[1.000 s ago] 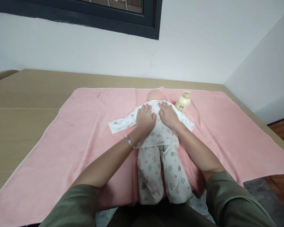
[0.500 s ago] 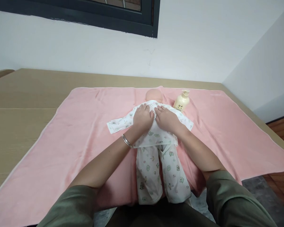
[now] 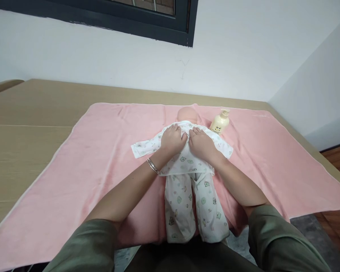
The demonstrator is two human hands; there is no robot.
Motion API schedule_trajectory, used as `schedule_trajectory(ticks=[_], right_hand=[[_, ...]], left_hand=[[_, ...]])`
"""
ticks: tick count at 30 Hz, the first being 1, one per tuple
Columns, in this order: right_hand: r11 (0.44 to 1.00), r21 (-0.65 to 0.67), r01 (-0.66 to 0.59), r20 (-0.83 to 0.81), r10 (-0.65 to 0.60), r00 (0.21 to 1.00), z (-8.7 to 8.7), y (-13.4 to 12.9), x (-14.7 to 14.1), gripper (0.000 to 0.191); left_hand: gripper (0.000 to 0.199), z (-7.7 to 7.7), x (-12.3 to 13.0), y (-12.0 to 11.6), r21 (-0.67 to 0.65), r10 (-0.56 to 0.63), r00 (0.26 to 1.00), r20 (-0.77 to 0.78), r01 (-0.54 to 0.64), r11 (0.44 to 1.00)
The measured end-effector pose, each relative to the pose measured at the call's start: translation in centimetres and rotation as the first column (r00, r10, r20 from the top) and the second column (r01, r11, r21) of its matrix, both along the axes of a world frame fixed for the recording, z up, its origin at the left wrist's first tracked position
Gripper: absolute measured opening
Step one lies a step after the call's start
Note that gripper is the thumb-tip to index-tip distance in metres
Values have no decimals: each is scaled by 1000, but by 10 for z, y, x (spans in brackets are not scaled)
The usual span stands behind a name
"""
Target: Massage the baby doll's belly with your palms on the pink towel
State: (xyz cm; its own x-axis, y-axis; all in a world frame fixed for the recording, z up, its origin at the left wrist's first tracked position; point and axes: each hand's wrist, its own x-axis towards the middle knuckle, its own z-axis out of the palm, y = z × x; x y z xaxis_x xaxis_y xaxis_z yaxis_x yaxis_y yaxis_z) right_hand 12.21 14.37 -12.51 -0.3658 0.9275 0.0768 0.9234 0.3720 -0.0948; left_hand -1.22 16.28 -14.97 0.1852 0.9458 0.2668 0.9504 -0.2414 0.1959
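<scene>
A doll was laid on a pink blanket, and the blanket was spread over a big tan table. The doll was dressed in a white top and white trousers, and both were dotted with little green and brown pictures. Its round, bare head was pointed at the wall, and its trouser legs were pointed back at the person.

The left hand and the right hand were rested side by side on the upper part of the top. They were turned palm down, with the thumbs pointed at each other and a small gap left between them. The fingers were kept close together and bent down a little at the tips. Whether any cloth was pinched under them could not be told.

A silver bracelet was worn on the left wrist. Both arms were partly covered by green sleeves. A pale yellow pump bottle was leaned at a slant on the blanket, near the head.
</scene>
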Motion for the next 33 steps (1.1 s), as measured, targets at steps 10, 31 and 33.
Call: schedule_trajectory(ticks=[10,31,33], right_hand=[[996,-48,75,-103,-80,991,-8,15,4,54],[999,-44,13,-110,-18,994,-12,26,13,58],[998,-64,-10,-113,3,994,-11,28,16,59]], left_hand=[[43,-1,10,-13,32,60,998,12,-61,998],[49,-19,2,6,62,-77,985,153,69,996],[47,-22,2,6,103,-113,978,173,96,990]])
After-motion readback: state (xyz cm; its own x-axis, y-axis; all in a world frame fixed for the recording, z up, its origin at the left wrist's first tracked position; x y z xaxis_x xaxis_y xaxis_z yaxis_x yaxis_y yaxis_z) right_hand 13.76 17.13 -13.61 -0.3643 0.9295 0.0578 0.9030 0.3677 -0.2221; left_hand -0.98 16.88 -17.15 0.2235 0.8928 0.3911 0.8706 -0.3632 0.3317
